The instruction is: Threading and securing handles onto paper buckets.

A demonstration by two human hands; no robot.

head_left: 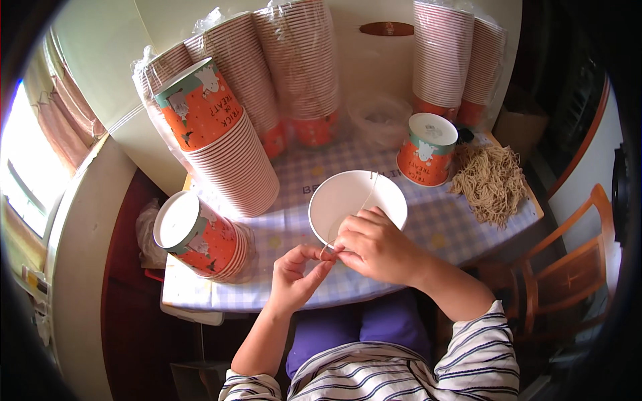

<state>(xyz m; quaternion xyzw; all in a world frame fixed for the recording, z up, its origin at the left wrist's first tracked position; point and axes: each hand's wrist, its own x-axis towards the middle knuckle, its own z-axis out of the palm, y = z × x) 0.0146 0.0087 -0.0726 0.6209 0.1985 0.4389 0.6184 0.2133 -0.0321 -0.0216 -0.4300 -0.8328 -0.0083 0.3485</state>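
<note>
An orange paper bucket, seen from above by its white inside (338, 200), stands at the table's near middle. A thin tan cord (370, 192) runs from its far rim across the opening toward my hands. At the near rim my left hand (297, 273) pinches the cord between thumb and forefinger. Bent over the same spot, my right hand (376, 246) has its fingers closed on the cord too, and it covers part of the bucket. Exactly how the cord passes at the near rim is hidden by my fingers.
A tangled heap of tan cords (491, 184) lies at the right, beside an upside-down orange bucket (426, 155). Tall bucket stacks (231, 164) and a shorter stack (204, 244) stand left. Plastic-wrapped stacks (301, 63) line the back, near a clear tub (381, 120).
</note>
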